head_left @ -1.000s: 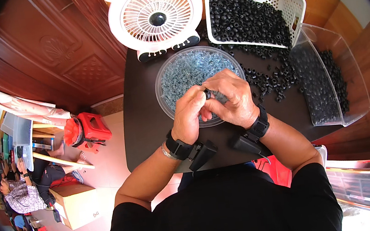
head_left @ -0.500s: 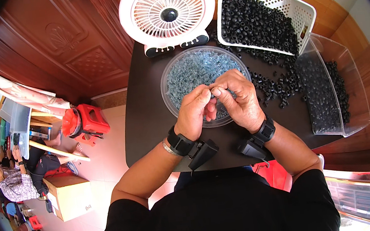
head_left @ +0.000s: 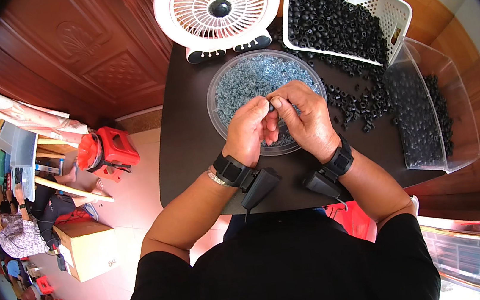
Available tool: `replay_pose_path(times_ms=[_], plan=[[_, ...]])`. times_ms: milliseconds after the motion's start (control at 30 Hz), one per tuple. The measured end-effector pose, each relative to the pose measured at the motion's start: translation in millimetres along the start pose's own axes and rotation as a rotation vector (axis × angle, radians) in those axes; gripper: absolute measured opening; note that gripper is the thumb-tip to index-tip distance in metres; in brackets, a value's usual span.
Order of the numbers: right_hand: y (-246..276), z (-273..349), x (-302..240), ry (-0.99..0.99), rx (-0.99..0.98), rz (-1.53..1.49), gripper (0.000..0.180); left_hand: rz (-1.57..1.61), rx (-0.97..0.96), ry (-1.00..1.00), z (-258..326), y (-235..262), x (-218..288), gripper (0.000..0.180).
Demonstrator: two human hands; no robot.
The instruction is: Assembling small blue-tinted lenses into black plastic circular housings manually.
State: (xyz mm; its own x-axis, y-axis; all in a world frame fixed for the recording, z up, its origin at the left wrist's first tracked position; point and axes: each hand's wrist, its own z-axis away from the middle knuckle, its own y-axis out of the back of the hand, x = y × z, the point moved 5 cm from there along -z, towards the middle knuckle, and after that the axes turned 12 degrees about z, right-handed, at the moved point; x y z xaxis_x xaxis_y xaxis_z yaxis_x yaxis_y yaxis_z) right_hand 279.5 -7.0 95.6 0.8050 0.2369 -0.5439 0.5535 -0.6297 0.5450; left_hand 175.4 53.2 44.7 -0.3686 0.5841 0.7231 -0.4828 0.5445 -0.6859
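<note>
Both hands meet over a round clear tub (head_left: 211, 107) filled with tiny bluish see-through pieces. A small black part (head_left: 271, 108) shows between the two thumb tips, pinched there; it looks like one of the loose black parts on the table, but the fingers cover most of it. My left hand (head_left: 245, 132) has its thumb pressed on its bent fingers. My right hand (head_left: 311, 122) curls in from the other side, thumb and forefinger closed at the same black part. Whether a bluish piece is also in the fingers is hidden.
Loose black ring-shaped parts (head_left: 366, 101) lie scattered to the right, between a tilted white basket (head_left: 391, 8) and a clear bin (head_left: 458, 123), both holding many more. A white fan (head_left: 219, 8) stands at the table's back. Far left, a person (head_left: 20, 237) sits by a cardboard box (head_left: 94, 252).
The hands stay together over the tub with slight finger movement, and the black part shows a bit more between the thumbs. The whole view has shifted slightly.
</note>
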Motion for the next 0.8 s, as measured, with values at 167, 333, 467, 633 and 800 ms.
replay_pose_path(times_ms=[167, 333, 467, 633, 800], plan=[[1.5, -0.1, -5.8, -0.025, -0.053, 0.132, 0.005, -0.042, 0.007, -0.039, -2.8, 0.3, -0.9, 0.029], [3.6, -3.2, -16.4, 0.123, -0.090, 0.279, 0.008, -0.044, -0.019, -0.096, -5.6, 9.3, -3.4, 0.029], [2.6, -2.6, -23.2, 0.210, -0.155, 0.395, 0.019, -0.069, 0.009, -0.073, -5.3, 11.6, -6.0, 0.027], [-4.8, 2.3, -19.4, 0.220, -0.185, 0.564, 0.020, -0.188, 0.059, -0.009, -5.3, 10.9, -8.1, 0.028], [-11.9, 4.9, -24.2, 0.255, -0.164, 0.587, 0.018, -0.232, 0.115, -0.049, 1.5, 6.8, -3.1, 0.029]])
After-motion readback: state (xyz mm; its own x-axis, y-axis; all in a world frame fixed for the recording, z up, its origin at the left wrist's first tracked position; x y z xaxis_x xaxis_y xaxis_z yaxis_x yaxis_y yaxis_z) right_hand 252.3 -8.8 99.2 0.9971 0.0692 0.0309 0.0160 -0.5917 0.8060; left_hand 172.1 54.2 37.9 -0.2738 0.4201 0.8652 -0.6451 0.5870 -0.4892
